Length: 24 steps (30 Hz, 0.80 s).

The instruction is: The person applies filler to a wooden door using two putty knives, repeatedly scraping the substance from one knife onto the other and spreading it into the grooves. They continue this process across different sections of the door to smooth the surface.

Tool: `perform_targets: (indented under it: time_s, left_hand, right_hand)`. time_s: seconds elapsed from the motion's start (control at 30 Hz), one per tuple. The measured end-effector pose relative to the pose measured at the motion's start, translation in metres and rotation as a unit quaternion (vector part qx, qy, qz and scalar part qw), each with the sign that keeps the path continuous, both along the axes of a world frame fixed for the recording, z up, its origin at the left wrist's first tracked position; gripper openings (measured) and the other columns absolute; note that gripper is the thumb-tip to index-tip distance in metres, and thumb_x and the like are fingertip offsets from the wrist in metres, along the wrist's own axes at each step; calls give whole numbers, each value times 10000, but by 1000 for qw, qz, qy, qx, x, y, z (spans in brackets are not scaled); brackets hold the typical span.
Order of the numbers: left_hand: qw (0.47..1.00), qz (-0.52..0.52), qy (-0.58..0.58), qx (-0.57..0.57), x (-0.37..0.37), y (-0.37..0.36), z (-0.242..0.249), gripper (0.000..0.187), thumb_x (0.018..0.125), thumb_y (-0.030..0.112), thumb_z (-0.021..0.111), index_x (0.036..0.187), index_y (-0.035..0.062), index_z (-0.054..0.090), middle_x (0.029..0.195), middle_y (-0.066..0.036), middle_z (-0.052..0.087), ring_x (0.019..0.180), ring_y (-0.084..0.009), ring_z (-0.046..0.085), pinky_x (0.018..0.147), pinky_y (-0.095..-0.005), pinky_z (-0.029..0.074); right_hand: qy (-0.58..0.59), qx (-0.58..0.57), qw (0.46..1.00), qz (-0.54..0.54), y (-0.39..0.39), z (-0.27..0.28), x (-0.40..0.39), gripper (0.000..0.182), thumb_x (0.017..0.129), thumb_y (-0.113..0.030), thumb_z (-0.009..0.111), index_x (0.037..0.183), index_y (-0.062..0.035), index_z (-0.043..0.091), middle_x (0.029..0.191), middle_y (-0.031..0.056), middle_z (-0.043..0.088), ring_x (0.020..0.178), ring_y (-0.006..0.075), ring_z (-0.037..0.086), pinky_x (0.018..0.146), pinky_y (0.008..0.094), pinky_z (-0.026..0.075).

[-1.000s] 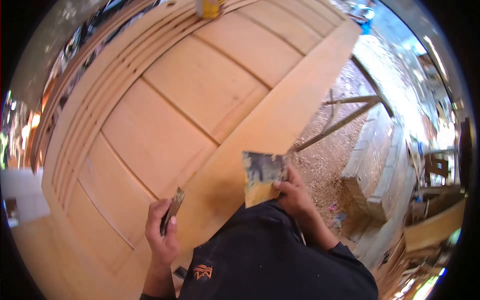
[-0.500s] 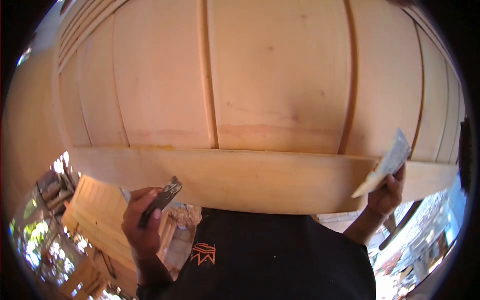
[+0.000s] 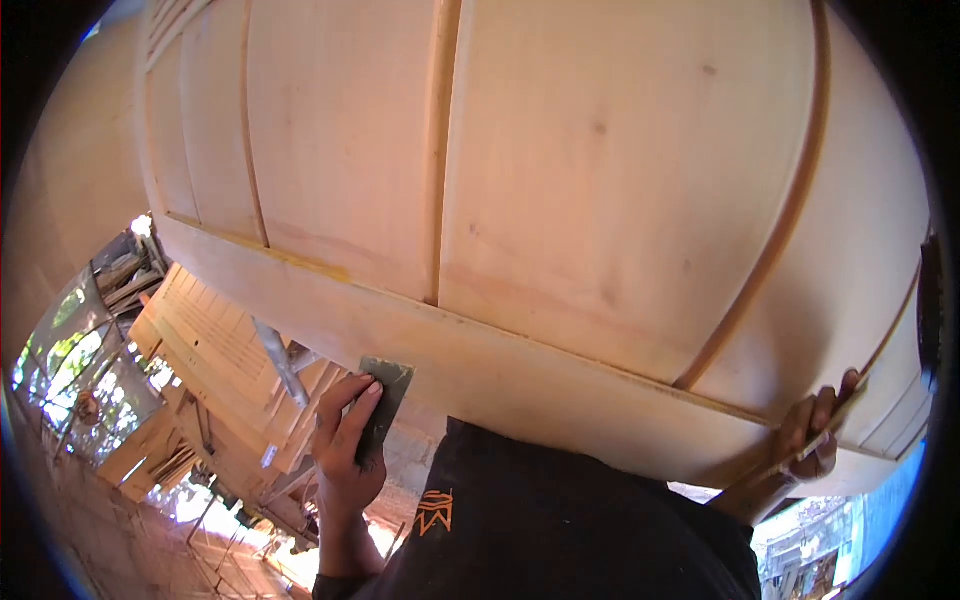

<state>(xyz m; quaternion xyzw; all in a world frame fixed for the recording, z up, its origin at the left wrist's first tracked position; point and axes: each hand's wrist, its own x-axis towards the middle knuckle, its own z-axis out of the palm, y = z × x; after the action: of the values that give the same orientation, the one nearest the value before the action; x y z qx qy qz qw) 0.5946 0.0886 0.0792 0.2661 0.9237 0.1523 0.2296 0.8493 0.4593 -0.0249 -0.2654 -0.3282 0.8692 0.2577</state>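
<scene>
A large pale wooden panel (image 3: 620, 200) with upright grooves fills the view, with a flat wooden rail (image 3: 520, 375) along its lower edge. My left hand (image 3: 348, 440) grips a dark flat scraper (image 3: 385, 400), its fingers over one face and its top edge up near the rail. At the right, my right hand (image 3: 808, 435) holds a thin flat blade (image 3: 800, 452), seen nearly edge-on, close in front of the rail's right end. A yellowish smear (image 3: 310, 265) marks the seam at the left.
Behind and below, at the left, lie stacked wooden boards (image 3: 215, 345) and a grey metal post (image 3: 280, 362). Scrap wood (image 3: 125, 275) is further left. Something blue (image 3: 893, 510) stands at the lower right. My black shirt (image 3: 560, 520) shows at the bottom.
The view has turned, so the panel now slants down to the right. My left hand has turned its scraper more upright. The blade in my right hand has tilted from broadside to nearly edge-on.
</scene>
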Motion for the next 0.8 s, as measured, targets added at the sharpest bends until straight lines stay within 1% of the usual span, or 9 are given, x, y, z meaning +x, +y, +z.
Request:
perform_targets:
  time_s: [0.07,0.17,0.33,0.37,0.47,0.57,0.63,0.73,0.8]
  left_hand:
    - [1000,-5,-5,-20,0,4,0,415,693,-135,530,1085,-14,589,1094,-199,565,1009,-357,569,876,-410,460]
    - [1000,5,-23,-5,-4,11,8,394,729,-114,524,1104,-9,584,1093,-211,570,1007,-350,574,862,-398,466]
    - [999,43,-31,11,-13,26,18,364,787,-82,501,1134,-1,573,1084,-225,576,978,-323,585,837,-369,467]
    - [995,84,-38,25,-12,25,19,304,804,1,550,1105,-3,589,1055,-223,587,955,-306,585,804,-354,465]
    - [971,218,-74,62,-3,9,31,269,805,118,609,1042,-8,611,1000,-223,600,933,-307,587,779,-355,464]
    - [966,214,-104,105,-8,17,31,299,810,221,644,979,-25,621,946,-236,608,889,-335,605,762,-384,478]
    - [958,176,-140,177,-14,36,23,300,816,203,634,993,-38,609,945,-258,600,882,-389,620,778,-445,500]
    - [910,170,-250,285,-16,23,22,280,821,152,619,1018,-46,599,926,-263,580,870,-403,618,782,-488,519]
    - [887,134,-288,337,-17,21,14,303,819,146,620,1062,-30,584,917,-262,572,846,-397,619,761,-502,523]
  right_hand:
    - [135,-20,980,144,21,-11,-4,574,866,-84,562,1331,2,236,799,189,554,583,305,601,463,345,545]
    - [175,-145,960,162,35,-13,2,340,962,-174,374,1264,-49,278,823,240,588,656,415,623,499,450,554]
    - [226,-194,953,60,28,-10,-12,297,956,-141,364,1189,36,313,735,219,561,513,338,589,355,390,492]
    - [239,-204,948,57,27,-11,-14,297,955,-139,363,1185,45,321,732,210,564,511,318,589,348,363,487]
    - [239,-218,943,76,41,-18,3,352,960,-171,345,1244,28,281,775,224,588,556,366,609,401,423,519]
    - [187,-186,963,58,35,-10,0,405,975,-214,303,1309,8,247,831,200,574,587,358,599,450,435,532]
    - [161,-161,969,94,37,-6,-4,464,949,-177,371,1345,12,219,896,185,537,693,326,594,557,446,545]
    - [181,-91,979,11,8,-9,-10,661,822,-65,546,1376,25,197,1048,194,524,942,302,579,798,459,521]
    - [-15,-16,995,-95,-5,-6,1,695,775,-11,560,1378,25,217,1159,198,501,1032,297,554,858,430,500]
